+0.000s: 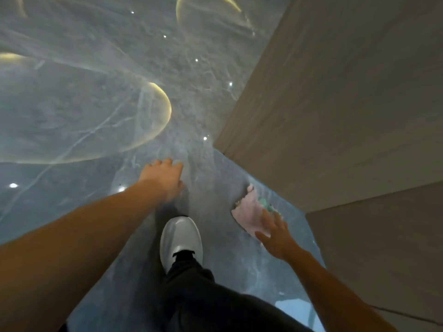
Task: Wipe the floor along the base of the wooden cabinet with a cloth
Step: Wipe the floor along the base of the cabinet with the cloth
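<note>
The right hand (275, 238), fingers spread, presses the pink cloth (249, 212) onto the floor (96, 116) beside the wooden cabinet (335, 116); the left hand (165, 178), seemingly loosely curled, holds nothing.

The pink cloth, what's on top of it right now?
The right hand rests fingers spread on the pink cloth; a green patch shows at its cabinet-side edge. The floor beneath is covered.

A grey-white shoe (181, 240) stands flat on glossy ground, toe pointing up the frame, with a black trouser leg (215, 300) rising from its heel end toward the lower edge. Above and left of the shoe curve 2 large golden arcs of reflected light (164, 111), with a third (211, 10) far above it at the top edge. Small white points of reflected light (205, 138) dot the surface above the shoe.
</note>
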Available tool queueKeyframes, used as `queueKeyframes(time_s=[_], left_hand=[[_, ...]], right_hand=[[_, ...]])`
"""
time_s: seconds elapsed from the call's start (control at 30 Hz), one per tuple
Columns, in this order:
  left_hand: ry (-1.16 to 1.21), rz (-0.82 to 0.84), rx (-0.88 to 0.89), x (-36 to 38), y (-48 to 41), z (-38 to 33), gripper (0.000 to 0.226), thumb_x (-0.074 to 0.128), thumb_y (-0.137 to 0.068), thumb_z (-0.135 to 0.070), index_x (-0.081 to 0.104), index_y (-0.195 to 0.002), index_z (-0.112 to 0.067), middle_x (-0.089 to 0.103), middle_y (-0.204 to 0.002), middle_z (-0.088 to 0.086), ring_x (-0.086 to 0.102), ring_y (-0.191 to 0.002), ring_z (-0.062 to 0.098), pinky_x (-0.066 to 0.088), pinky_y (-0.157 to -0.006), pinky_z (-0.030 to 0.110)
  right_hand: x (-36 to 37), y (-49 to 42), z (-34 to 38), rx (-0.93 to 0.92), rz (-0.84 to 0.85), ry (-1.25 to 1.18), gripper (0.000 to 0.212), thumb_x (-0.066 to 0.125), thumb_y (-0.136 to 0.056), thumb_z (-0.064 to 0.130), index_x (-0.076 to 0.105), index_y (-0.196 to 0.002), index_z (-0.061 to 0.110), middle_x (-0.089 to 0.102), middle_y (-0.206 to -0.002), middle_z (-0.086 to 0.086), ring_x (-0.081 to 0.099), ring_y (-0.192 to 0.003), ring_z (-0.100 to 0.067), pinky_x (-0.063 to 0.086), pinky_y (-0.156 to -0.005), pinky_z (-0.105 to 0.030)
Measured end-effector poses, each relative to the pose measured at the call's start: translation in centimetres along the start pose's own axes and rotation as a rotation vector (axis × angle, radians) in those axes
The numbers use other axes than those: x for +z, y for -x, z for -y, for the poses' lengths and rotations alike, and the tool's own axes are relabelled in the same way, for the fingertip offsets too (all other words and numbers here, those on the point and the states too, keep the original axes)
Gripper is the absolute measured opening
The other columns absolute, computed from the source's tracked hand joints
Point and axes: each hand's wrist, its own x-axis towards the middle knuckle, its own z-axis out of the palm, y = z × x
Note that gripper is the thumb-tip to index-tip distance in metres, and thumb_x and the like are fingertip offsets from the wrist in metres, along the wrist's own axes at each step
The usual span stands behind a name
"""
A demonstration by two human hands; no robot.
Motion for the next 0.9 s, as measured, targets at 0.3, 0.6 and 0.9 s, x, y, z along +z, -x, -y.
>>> queueKeyframes(time_s=[0.3,0.6,0.9], left_hand=[[0.136,-0.124,-0.135,3.8,-6.8,7.6,0.063,0.046,-0.087,-0.052,0.037,-0.142,-0.022,0.022,-0.159,0.014,0.032,-0.138,0.041,0.037,-0.106,0.055],[0.115,-0.210,-0.226,4.0,-17.5,11.3,0.074,0.030,-0.085,-0.072,0.006,-0.151,-0.046,-0.001,-0.166,0.005,-0.002,-0.149,0.046,0.008,-0.111,0.070],[0.055,-0.073,-0.171,-0.7,-19.8,11.1,0.079,0.038,-0.084,-0.066,0.013,-0.153,-0.036,-0.002,-0.165,0.010,0.002,-0.142,0.058,0.023,-0.106,0.071]], right_hand=[[2.2,-6.8,11.0,-0.028,-0.158,0.009,0.067,0.019,-0.093,0.060,-0.003,-0.148,0.028,0.018,-0.156,-0.035,0.008,-0.142,-0.061,0.012,-0.115,-0.065],[-1.4,-19.0,24.0,-0.001,-0.491,0.001,0.086,0.046,-0.086,0.059,0.030,-0.150,0.004,0.024,-0.152,-0.039,0.014,-0.144,-0.056,0.015,-0.117,-0.062],[-3.8,-19.7,27.1,0.128,-0.379,-0.018,0.089,0.039,-0.089,0.063,0.022,-0.152,0.002,0.023,-0.154,-0.036,0.011,-0.145,-0.051,0.012,-0.117,-0.058]])
